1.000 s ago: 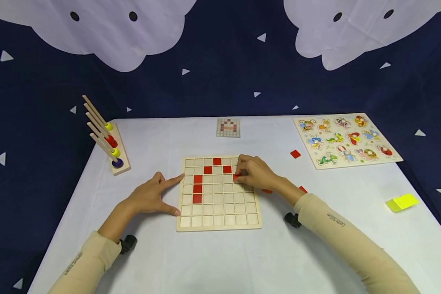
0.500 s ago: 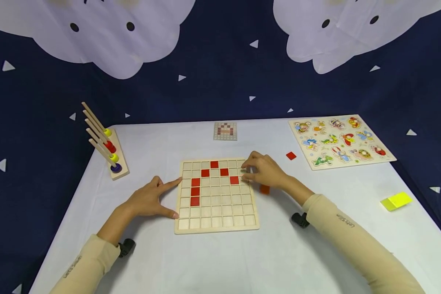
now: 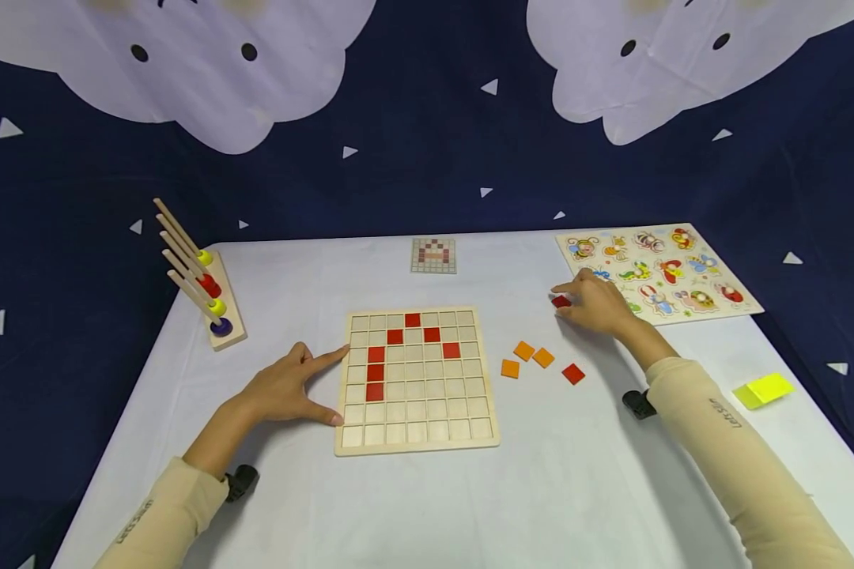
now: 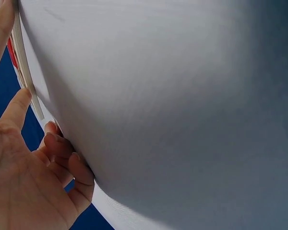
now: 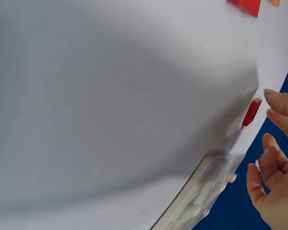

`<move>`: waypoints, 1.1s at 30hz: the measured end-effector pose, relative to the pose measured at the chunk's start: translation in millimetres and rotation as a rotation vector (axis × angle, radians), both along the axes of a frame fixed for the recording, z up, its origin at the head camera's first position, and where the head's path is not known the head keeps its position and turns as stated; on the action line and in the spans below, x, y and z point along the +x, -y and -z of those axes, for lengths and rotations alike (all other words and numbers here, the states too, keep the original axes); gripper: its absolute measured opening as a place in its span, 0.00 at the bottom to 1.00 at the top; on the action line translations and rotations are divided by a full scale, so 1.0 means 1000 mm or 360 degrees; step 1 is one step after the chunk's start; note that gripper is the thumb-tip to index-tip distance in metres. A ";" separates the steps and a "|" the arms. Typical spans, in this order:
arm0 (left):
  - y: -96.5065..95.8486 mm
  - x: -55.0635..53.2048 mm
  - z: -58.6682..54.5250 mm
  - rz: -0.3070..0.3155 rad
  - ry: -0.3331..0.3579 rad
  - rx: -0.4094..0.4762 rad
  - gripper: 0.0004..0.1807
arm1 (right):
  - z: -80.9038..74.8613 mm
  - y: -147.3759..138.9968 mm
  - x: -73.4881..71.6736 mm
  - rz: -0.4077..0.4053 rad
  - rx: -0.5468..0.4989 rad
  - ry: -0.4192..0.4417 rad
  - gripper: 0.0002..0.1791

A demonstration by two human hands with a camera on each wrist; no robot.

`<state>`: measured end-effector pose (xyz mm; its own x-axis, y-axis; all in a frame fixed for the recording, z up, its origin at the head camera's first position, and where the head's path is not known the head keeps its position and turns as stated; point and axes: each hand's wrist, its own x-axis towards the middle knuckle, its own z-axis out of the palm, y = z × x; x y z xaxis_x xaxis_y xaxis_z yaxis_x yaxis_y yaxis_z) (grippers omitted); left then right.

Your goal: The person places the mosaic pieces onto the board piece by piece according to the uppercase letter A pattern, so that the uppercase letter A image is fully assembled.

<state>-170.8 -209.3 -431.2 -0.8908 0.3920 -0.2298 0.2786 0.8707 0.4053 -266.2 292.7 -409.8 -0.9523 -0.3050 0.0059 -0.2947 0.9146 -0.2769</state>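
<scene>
A wooden grid board point(image 3: 416, 452) lies on the table, with several red square tiles point(image 3: 375, 372) set in its cells. My left hand point(image 3: 277, 389) steadies its left edge, index finger and thumb spread straight against the wood, the other fingers bent. Far to the right, my right hand point(image 3: 598, 304) reaches down over a loose red tile point(image 3: 561, 301), with index finger and thumb on either side. In the right wrist view the fingertips stand a little apart from this red tile point(image 5: 252, 112). Another red tile point(image 3: 572, 374) and several orange tiles point(image 3: 523, 351) lie beside the board.
A small pattern card point(image 3: 433, 256) lies behind the board. At the left stands a peg rack point(image 3: 228, 296) with coloured rings. An insect puzzle board point(image 3: 712, 312) lies at the back right, close to the right hand; yellow sticky notes point(image 3: 764, 390) sit near the right edge.
My right hand has let go of a red tile in the board's grid and moved right to a loose red tile, uncovering the orange tiles. The left hand stays put.
</scene>
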 end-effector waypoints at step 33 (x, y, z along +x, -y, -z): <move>0.001 -0.001 -0.001 -0.0009 0.0032 0.0007 0.63 | 0.004 0.077 0.042 -0.0433 -0.0232 -0.0215 0.14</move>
